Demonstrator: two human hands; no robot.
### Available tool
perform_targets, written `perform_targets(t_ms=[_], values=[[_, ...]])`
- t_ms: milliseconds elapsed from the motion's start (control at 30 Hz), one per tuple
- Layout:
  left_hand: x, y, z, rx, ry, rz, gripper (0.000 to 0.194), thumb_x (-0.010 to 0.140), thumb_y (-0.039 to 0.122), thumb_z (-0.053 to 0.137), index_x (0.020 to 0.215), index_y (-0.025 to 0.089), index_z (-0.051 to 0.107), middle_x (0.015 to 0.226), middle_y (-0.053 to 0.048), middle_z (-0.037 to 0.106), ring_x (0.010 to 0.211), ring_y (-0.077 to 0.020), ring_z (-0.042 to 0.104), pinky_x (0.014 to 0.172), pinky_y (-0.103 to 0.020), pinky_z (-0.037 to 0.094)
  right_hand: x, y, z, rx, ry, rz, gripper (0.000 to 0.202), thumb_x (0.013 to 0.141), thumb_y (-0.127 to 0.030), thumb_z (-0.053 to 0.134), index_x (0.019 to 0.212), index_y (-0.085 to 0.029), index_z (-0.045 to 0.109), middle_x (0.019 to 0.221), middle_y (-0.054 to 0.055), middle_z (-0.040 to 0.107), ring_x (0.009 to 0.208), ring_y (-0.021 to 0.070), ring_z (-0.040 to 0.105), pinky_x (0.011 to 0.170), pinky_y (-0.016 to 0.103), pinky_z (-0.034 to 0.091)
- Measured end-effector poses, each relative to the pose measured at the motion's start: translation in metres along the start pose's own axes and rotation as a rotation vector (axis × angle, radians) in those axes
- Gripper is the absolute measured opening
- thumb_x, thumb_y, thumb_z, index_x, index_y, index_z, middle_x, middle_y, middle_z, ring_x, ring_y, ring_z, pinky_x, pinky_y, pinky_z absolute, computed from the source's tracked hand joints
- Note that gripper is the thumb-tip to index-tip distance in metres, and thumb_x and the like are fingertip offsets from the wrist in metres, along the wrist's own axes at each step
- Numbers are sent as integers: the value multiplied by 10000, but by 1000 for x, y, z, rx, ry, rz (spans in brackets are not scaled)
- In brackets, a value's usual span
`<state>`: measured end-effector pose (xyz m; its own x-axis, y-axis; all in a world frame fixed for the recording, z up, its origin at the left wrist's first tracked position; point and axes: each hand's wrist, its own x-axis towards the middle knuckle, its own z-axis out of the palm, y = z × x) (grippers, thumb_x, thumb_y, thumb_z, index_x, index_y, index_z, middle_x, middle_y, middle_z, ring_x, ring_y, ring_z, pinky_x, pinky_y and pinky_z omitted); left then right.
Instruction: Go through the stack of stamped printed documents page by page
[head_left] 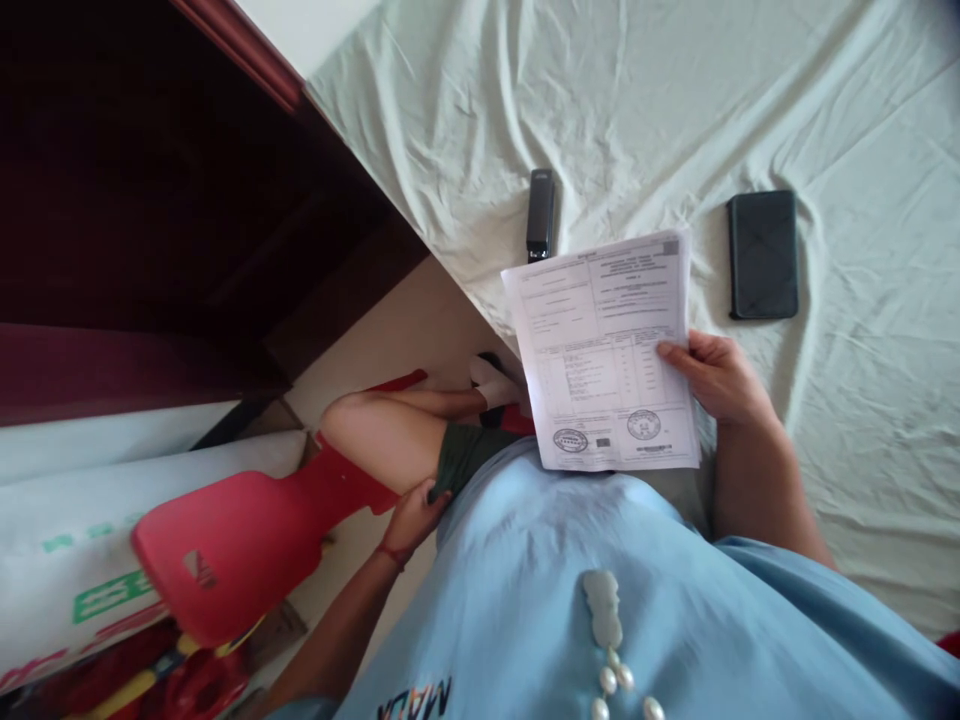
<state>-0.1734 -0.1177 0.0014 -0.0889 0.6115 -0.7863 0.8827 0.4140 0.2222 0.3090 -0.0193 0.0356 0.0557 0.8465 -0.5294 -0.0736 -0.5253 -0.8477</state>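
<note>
Head view, only one. Thin stack of printed papers (577, 345) mid-frame, a bit past centre toward 3 o'clock, print upside down to the wearer. Right hand (729, 380) grasps it at its 3 o'clock edge, thumb on top, other fingers mostly hidden. Left hand (411, 515), around 8 o'clock from the papers, fingers curled at the hem of the dark green shorts (469, 460); can't tell if it grips cloth.

Handling, judged: light, floppy, easily creased or torn; sheets could slide over one another. Side edges are the best hold; the 9 o'clock edge looks free for a second pinch.

Edges: top edge overlaps a black stapler-like object (540, 212) at 11 o'clock, so a snag is possible. Black phone-like slab (763, 255) at 2 o'clock, apart. Bottom edge overlaps the blue shirt (600, 510). Border of the pale sheet (637, 130) slants past the 9 o'clock edge, floor beyond. Red chair (247, 540) at 8 o'clock, well apart. Most open room: over the sheet, 12 to 1 o'clock.
</note>
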Motion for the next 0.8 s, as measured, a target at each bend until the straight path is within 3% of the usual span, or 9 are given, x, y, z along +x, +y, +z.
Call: perform_targets(t_ms=[133,267,367,433,467,567,633,700,800], values=[[2,-12,-22,291,-136,-99,363,1025,373,393,919,165,671,1008,-160,791,1021,-302,754,902,-378,534,1,2,0,19,12,-26,382,777,-603,890,994,-294,839,948,24,838,825,281,805,750,426,705],[2,5,-31,337,-123,0,365,1014,373,435,1123,123,677,1216,-227,755,1234,-349,704,1061,-439,516,3,5,0,103,53,-65,333,768,-548,909,982,-306,830,933,18,834,811,274,802,732,422,698],[-1,42,-30,191,104,161,393,979,378,503,1203,96,661,1302,-257,706,1281,-376,664,1130,-501,491,4,4,2,182,97,-89,345,734,-533,927,966,-299,824,933,25,833,821,277,802,733,425,695],[-3,75,-28,-108,197,336,388,1007,459,524,1217,161,657,1283,-193,722,1237,-325,684,1106,-478,524,4,2,4,228,118,-107,353,706,-518,943,950,-293,824,941,30,834,846,282,802,743,427,692],[-3,93,-28,-307,185,428,418,1021,513,536,1255,182,640,1313,-173,715,1223,-293,693,1073,-444,551,4,1,5,242,126,-117,360,696,-513,947,950,-290,824,951,33,835,864,286,803,750,430,691],[2,150,-25,-797,56,615,574,984,637,619,1349,195,595,1433,-181,655,1273,-287,672,971,-391,599,4,0,6,250,137,-148,373,693,-513,943,960,-281,824,988,41,837,906,295,801,769,440,687],[8,183,-24,-979,-24,672,670,908,682,714,1360,199,604,1422,-171,678,1318,-306,659,1060,-414,568,4,2,5,246,138,-160,361,702,-505,936,963,-282,822,990,41,836,901,292,800,766,440,684],[15,210,-22,-1095,-164,654,671,880,666,759,1338,188,652,1395,-162,711,1355,-338,647,1144,-464,525,4,5,4,246,140,-167,350,715,-489,929,980,-289,820,982,37,834,886,281,798,760,433,681],[22,234,-20,-1234,-325,516,627,791,566,873,1240,148,745,1259,-160,785,1317,-390,679,1163,-526,521,5,8,2,251,133,-174,359,733,-478,916,1024,-292,818,982,31,830,875,264,792,774,425,677]])
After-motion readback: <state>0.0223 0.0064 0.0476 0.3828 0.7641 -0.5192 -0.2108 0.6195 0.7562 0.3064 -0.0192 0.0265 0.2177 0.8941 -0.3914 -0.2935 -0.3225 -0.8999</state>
